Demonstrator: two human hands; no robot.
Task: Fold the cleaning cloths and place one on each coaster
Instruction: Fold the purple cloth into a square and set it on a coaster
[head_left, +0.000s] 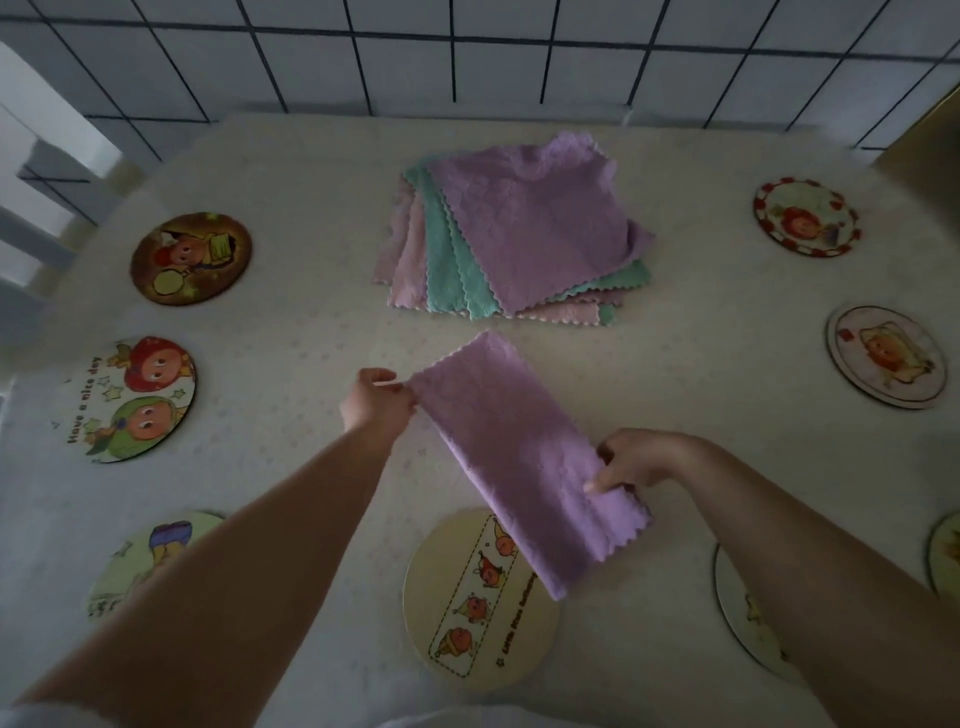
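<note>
A pale table (291, 332) carries a stack of cloths (519, 234) and round coasters, several cut off by frame edges or arms. The folded purple cloth (519, 457) is held over the near coaster (457, 623), hiding its upper right; the left hand (376, 400) pinches the far corner, the right hand (639, 460) grips the near edge.

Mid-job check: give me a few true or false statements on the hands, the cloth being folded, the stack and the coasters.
1. Both hands, left hand and right hand, hold the purple cloth. True.
2. The cloth stack has a green cloth on top. False: a purple one is on top.
3. Every coaster already has a cloth. False: the coaster with two faces is bare.
4. The held cloth overlaps the near centre coaster. True.
</note>
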